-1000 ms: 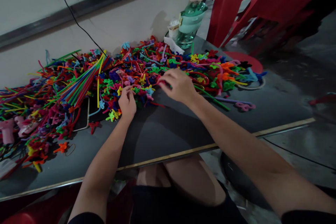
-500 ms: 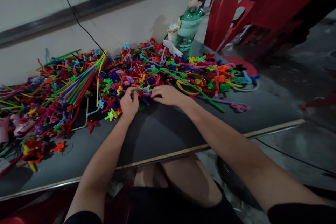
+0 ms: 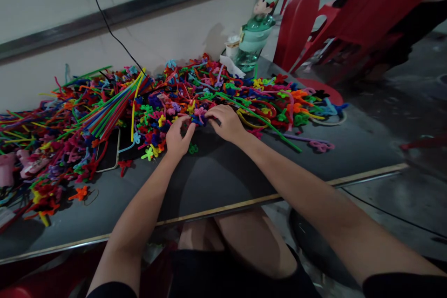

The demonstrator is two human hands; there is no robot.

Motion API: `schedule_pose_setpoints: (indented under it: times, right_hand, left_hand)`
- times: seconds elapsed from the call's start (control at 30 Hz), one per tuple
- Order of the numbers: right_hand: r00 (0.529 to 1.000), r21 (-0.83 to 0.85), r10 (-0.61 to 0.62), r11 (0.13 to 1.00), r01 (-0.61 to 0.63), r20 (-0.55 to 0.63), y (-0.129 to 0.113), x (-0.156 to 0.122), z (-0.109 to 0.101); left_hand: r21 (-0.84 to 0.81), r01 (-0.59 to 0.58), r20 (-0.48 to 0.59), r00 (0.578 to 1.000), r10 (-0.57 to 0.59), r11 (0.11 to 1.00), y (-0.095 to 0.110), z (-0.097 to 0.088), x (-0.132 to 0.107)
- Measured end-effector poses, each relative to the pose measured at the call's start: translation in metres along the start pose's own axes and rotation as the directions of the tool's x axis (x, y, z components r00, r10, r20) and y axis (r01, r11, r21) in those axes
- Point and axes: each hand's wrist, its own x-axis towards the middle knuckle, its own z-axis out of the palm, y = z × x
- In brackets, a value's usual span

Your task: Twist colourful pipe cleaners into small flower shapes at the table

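Observation:
At the front of a heap of coloured pipe-cleaner shapes, my two hands face each other. My left hand has its thumb and fingers apart, the thumb tip against dark blue pipe-cleaner flowers. From the other side, my right hand reaches over the same flowers with fingers stretched and thumb apart. A pink flower shows between the hands. Just below them, a small green piece lies on the dark tabletop. The fingertips' contact with the pieces is partly hidden.
A bundle of straight pipe cleaners lies on the heap to the left, beside a phone-like frame. A green bottle and white cup stand by the wall. Red chairs are at the right. A black cable hangs down.
My left thumb has spread away from its fingers, and my right hand has shifted slightly up. The pink and blue flowers between the hands and the green piece below now show more clearly.

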Motion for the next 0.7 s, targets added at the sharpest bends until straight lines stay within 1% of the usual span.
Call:
schedule_pose_setpoints:
  times: [0.1, 0.17, 0.33, 0.4, 0.47, 0.53, 0.63, 0.7]
  right_hand:
    - [1.0, 0.057, -0.018, 0.998, 0.017, 0.02, -0.0017, -0.0005, 0.0011]
    - [1.0, 0.092, -0.017, 0.996, 0.015, 0.023, -0.0022, -0.0009, 0.0016]
    - [1.0, 0.091, -0.015, 0.996, 0.015, -0.004, -0.0023, -0.0013, 0.001]
    - [1.0, 0.085, -0.014, 0.996, 0.015, -0.01, -0.0024, -0.0013, 0.0003]
    - [1.0, 0.093, -0.017, 0.996, 0.019, -0.013, -0.0029, -0.0012, 0.0002]
    - [0.998, 0.118, -0.044, 0.992, 0.048, -0.033, -0.0035, -0.0011, 0.001]
    - [0.99, 0.165, -0.107, 0.979, 0.12, -0.087, -0.0039, -0.0012, 0.0034]
    - [0.986, 0.197, -0.127, 0.97, 0.146, -0.105, -0.0034, -0.0015, 0.0049]
  left_hand:
    - [0.037, 0.023, 0.027, 0.999, -0.024, 0.999, -0.0027, 0.0027, 0.001]
    - [0.034, 0.014, 0.033, 0.999, -0.015, 0.999, -0.0042, 0.0028, 0.0022]
    - [0.057, -0.105, 0.048, 0.994, 0.103, 0.993, -0.0039, 0.0007, 0.0028]
    - [0.064, -0.13, 0.067, 0.99, 0.126, 0.989, -0.003, 0.0005, 0.0021]
    - [0.054, -0.128, 0.083, 0.989, 0.124, 0.99, -0.0025, 0.0006, 0.0018]
    - [0.037, -0.109, 0.091, 0.99, 0.105, 0.993, -0.0026, 0.0008, 0.0024]
    - [0.011, -0.073, 0.077, 0.994, 0.071, 0.997, -0.0045, 0.0017, 0.0048]
    - [-0.003, -0.052, 0.061, 0.997, 0.052, 0.999, -0.0064, 0.0029, 0.0066]
